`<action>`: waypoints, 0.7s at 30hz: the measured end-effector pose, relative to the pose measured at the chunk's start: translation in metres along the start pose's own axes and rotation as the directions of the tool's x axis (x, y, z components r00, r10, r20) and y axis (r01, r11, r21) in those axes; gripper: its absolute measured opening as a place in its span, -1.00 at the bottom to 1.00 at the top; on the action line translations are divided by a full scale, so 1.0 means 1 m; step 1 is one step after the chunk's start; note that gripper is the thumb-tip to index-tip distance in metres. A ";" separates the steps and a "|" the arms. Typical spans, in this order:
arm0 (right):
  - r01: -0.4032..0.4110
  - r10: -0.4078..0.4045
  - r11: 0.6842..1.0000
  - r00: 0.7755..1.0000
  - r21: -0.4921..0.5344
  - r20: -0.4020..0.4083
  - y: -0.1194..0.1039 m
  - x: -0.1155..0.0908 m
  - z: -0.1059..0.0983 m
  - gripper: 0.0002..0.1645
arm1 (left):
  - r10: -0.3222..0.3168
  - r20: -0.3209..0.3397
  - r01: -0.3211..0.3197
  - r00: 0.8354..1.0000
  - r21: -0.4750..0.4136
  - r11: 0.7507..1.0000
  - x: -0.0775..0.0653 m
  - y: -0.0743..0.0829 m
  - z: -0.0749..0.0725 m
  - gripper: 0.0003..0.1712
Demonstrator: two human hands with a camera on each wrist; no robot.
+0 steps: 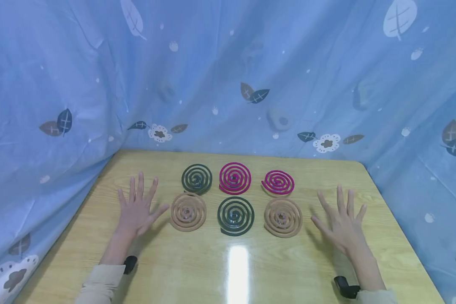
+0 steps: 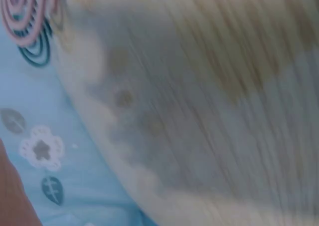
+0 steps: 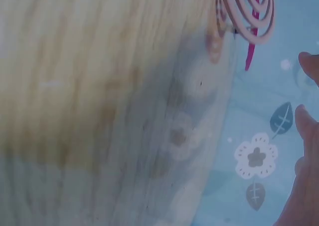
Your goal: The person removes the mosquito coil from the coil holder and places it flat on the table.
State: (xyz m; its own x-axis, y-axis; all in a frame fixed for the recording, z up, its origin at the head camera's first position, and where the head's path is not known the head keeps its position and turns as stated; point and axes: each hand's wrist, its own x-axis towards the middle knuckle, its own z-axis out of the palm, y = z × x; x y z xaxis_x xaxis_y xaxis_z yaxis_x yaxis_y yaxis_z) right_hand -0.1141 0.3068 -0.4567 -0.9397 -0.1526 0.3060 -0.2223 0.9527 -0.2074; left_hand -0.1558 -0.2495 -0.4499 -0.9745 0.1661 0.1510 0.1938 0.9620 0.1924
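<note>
Tan, dark green and magenta: six spiral coils in two rows on the table (image 1: 175, 270). Back row, left to right: back green coil (image 1: 196, 179), middle magenta coil (image 1: 234, 178), right magenta coil (image 1: 278, 182). Front row: left tan coil (image 1: 188, 212), front green coil (image 1: 235, 215), right tan coil (image 1: 283, 217).

From my remote end, I see the left hand (image 1: 135, 213) with fingers spread, holding nothing, just beside the left tan coil. Right hand (image 1: 343, 228) likewise: fingers fanned, nothing held, near the right tan coil, not touching.

Handling, my guess: light, fairly stiff, thin turns that could snap or sag if lifted by one loose end. I'd pinch the outer ring at opposite edges, or slide fingertips under it. Right magenta coil looks tilted (shadow under its near edge), so I'd go gently on that rim. Shiny bits sit at several centres; too small to tell. Wrist views blurry, coils only at the edges.
</note>
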 end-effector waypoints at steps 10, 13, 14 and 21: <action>0.074 -0.074 0.995 0.997 0.070 0.002 -0.014 -0.015 0.007 -0.16 | 0.097 0.011 -0.094 0.995 -0.147 0.985 -0.010 0.054 0.005 -0.05; 0.102 -0.102 0.988 0.995 0.116 -0.006 -0.017 -0.019 0.008 -0.18 | 0.126 0.036 -0.117 0.991 -0.199 0.973 -0.013 0.071 0.007 -0.07; 0.107 -0.108 0.985 0.994 0.131 -0.006 -0.018 -0.021 0.008 -0.18 | 0.140 0.044 -0.127 0.989 -0.215 0.968 -0.013 0.077 0.008 -0.08; 0.097 -0.111 0.957 0.993 0.273 0.036 -0.027 -0.026 0.006 -0.22 | 0.279 0.029 -0.253 0.960 -0.340 0.906 -0.014 0.116 0.015 -0.14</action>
State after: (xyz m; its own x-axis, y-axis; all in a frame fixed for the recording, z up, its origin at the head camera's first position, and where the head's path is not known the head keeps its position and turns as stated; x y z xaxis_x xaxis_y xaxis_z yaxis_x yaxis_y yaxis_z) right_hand -0.0854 0.2838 -0.4646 -0.9180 -0.2667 0.2936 -0.3748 0.8254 -0.4221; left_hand -0.1219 -0.1370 -0.4441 -0.8845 0.4343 0.1702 0.4606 0.7556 0.4657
